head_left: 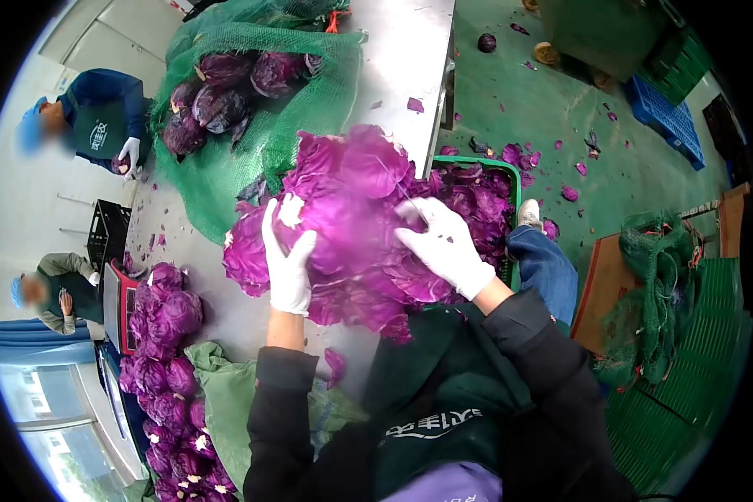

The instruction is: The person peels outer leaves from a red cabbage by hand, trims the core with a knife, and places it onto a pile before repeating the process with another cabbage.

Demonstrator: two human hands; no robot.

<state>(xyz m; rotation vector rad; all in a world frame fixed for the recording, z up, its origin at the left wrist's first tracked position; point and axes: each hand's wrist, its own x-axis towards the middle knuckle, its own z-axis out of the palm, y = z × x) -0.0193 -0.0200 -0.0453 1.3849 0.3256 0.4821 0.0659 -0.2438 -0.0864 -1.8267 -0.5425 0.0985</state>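
My left hand, in a white glove, cups the near left side of a red cabbage, with thumb and fingers apart around it. The cabbage is partly blurred. On its right, my right hand, also gloved, has curled fingers close to the leaves. A thin line shows near those fingertips, but I cannot make out what they hold. Loose purple cabbage leaves lie heaped under and around both hands on the metal table.
A green mesh bag of cabbages lies ahead. Trimmed cabbages are piled at the left. A green crate of leaves stands right of the table. Two people work on the left. Leaf scraps litter the green floor.
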